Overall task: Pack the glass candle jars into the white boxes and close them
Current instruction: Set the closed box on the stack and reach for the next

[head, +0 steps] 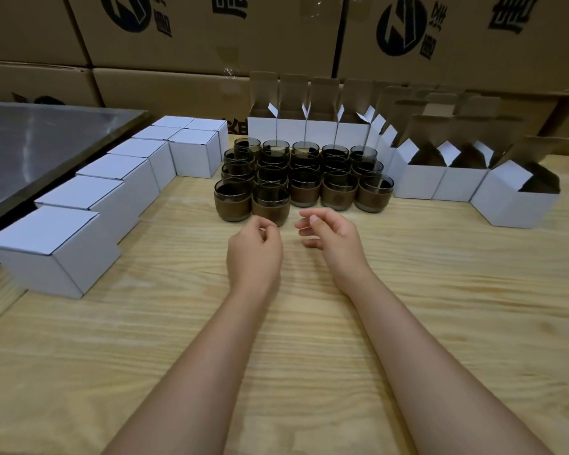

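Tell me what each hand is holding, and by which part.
Nothing is held. The left hand and right hand are loosely curled and empty, just short of the dark glass candle jars with brown bands: no grip.

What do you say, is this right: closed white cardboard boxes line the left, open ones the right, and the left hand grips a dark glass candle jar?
No. The head view shows the left hand holding nothing, just short of the dark glass candle jars. The closed white cardboard boxes do line the left, open white boxes the right.
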`<state>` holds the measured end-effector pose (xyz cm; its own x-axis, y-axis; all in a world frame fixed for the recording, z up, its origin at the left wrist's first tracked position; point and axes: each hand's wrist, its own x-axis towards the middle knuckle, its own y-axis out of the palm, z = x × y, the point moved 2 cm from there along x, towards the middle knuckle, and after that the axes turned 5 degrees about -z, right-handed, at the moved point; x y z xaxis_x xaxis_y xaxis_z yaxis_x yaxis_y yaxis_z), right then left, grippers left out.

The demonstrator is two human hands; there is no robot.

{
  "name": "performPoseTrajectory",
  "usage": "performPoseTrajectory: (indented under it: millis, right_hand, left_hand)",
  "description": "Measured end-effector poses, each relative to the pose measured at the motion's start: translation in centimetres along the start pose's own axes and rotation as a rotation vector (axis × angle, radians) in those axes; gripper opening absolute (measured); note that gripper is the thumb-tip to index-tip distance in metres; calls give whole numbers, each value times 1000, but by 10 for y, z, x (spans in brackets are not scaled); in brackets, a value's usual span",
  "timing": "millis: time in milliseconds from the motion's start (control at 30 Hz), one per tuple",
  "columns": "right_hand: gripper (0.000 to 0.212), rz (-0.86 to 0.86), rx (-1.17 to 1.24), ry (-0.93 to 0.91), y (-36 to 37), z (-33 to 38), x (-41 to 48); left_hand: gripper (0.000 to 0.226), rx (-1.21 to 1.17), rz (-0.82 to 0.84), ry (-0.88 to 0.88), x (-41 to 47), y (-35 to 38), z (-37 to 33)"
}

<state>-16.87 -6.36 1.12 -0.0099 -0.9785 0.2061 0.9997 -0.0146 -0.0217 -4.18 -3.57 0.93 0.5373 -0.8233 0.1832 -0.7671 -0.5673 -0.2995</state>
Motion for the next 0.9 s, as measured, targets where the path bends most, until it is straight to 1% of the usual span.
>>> performPoseTrajectory:
  millis: [67, 100, 200, 267, 300, 367, 433, 500, 567, 633, 733, 900]
  right_hand:
    - [21, -143, -96, -100, -9, 8, 3]
    - [21, -258, -123, -150, -17, 13, 6]
    - [26, -713, -182, -240, -59, 28, 22]
    - [35, -936, -280, -181, -100, 30, 38]
    - [42, -1010, -383, -117, -122, 30, 45]
    - [57, -1105, -598, 9, -168, 29, 57]
    - [68, -1119, -758, 116, -211, 27, 68]
    - [74, -1032, -877, 256, -246, 24, 78]
    - [67, -881, -986, 398, -270, 21, 87]
    - [56, -758, -1061, 473, -282, 20, 91]
    - [42, -709, -1089, 419, -286, 19, 90]
    - [36, -666, -1109, 332, -277, 21, 68]
  left_hand:
    - [21, 21, 13, -18, 2, 2, 2]
    - [22, 17, 14, -31, 3, 2, 2]
    - [22, 25, 12, -51, 3, 2, 3]
    - [21, 35, 11, -53, 2, 3, 2]
    - [21, 37, 9, -53, 2, 3, 2]
    - [21, 46, 5, -58, 1, 3, 0]
    - [20, 51, 6, -66, 1, 3, 0]
    - [20, 53, 12, -72, 1, 4, 1]
    - [19, 50, 18, -81, 1, 5, 1]
    - [19, 42, 19, -87, 3, 5, 2]
    - [18, 41, 21, -90, 4, 6, 3]
    - [18, 34, 34, -79, 5, 7, 5]
